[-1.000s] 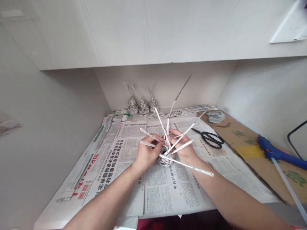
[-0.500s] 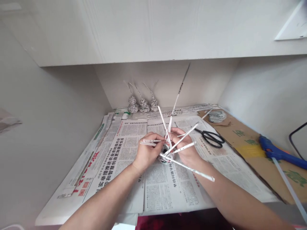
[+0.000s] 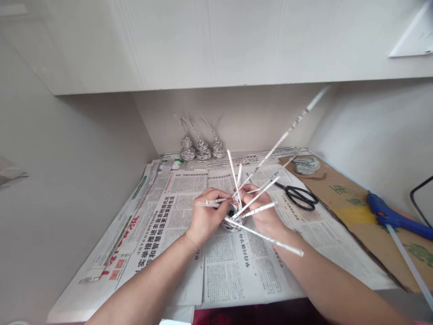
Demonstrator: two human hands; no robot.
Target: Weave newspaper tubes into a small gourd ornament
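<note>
Between my hands is a small round piece woven from rolled newspaper [image 3: 233, 224], its several white paper sticks fanning outward. My left hand [image 3: 211, 210] is closed at its left side, thumb and fingers pinching the weave and sticks near the rim. On the far right side my right hand [image 3: 259, 203] has its fingers closed around a long rolled paper stick [image 3: 282, 137], which slants up to the right. Another paper stick [image 3: 270, 238] points right across my right wrist. My right fingertips are partly hidden behind the sticks.
Three woven gourd shapes [image 3: 203, 150] stand at the back wall beside a bundle of paper sticks [image 3: 264, 155]. To the right lie black scissors [image 3: 299, 197], a grey cloth-like bundle [image 3: 306, 164], cardboard [image 3: 352, 216] and a blue glue gun [image 3: 389, 214]. Newspaper [image 3: 179, 234] covers the table; a cabinet overhangs it.
The long paper stick has swung from nearly upright to a slant toward the upper right. My right hand has shifted slightly; my left hand keeps its grip on the woven piece.
</note>
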